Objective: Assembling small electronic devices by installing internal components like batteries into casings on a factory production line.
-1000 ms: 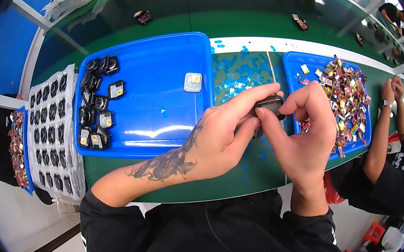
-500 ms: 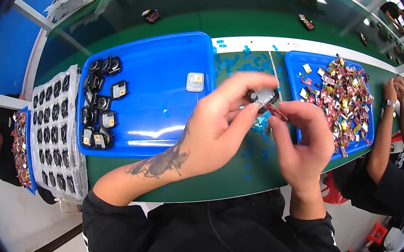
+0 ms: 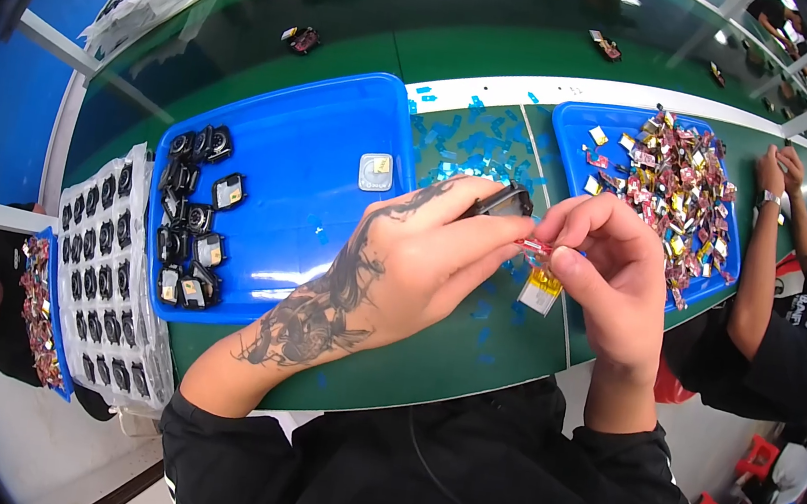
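Over a green work table (image 3: pixel 469 48), our tattooed left hand (image 3: pixel 402 262) closes its fingers around a small black housing (image 3: pixel 503 200), of which only the top edge shows above the fingertips, while our right hand (image 3: pixel 612 273) pinches thin red leads (image 3: pixel 531 246) between thumb and forefinger. The two hands meet just above the table, seemingly to keep housing and wires steady and close to the eye. A small silvery pouch cell with a yellow end (image 3: pixel 541 291) hangs just under the leads; whether it is joined to them we cannot tell. To our left, a glossy blue plastic tray (image 3: pixel 302 179) holds a column of matching black parts (image 3: pixel 191 216) along its left wall, within easy reach. To our right, a second blue tray (image 3: pixel 579 133) is heaped with foil-bright cells and red wires (image 3: pixel 678 190). Scraps of blue film (image 3: pixel 468 139) litter the matte table between them. A neighbouring worker's forearm (image 3: pixel 761 256) rests by that tray.
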{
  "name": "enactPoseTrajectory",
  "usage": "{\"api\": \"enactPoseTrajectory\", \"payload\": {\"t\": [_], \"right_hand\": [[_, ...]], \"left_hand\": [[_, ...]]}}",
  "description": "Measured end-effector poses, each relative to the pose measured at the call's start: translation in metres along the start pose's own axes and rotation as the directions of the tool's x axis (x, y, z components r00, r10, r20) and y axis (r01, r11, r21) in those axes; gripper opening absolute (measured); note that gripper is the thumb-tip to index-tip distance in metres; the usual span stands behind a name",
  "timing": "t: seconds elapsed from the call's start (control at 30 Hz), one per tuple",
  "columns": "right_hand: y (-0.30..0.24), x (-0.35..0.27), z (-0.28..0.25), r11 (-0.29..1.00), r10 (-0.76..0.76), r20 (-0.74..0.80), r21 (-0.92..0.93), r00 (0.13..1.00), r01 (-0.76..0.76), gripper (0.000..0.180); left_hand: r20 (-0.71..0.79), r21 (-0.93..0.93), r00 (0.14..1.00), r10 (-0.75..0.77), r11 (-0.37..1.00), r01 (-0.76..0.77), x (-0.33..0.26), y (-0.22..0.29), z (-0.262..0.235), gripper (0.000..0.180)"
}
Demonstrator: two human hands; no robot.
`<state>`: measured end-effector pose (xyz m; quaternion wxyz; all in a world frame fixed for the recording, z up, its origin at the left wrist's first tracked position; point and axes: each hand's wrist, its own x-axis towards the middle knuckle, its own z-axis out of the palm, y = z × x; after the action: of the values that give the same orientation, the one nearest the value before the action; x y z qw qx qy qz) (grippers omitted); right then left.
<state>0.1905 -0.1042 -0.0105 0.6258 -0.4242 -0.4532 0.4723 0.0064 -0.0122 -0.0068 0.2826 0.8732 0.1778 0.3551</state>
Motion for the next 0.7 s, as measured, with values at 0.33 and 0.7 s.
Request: {"api": "enactPoseTrajectory", "payload": {"t": [0.33, 0.7], "right_hand": [[0.006, -0.009, 0.007, 0.989, 0.076, -0.1, 0.131, 0.992, -0.063, 0.02], [0.005, -0.002, 0.013, 0.978, 0.012, -0.196, -0.203, 0.981, -0.052, 0.038]], "left_hand": [[0.291, -0.549, 0.838, -0.461, 0.637, 0.541, 0.0, 0.013, 0.003, 0.015], [0.247, -0.682, 0.87, -0.427, 0.561, 0.469, -0.001, 0.009, 0.007, 0.033]]}}
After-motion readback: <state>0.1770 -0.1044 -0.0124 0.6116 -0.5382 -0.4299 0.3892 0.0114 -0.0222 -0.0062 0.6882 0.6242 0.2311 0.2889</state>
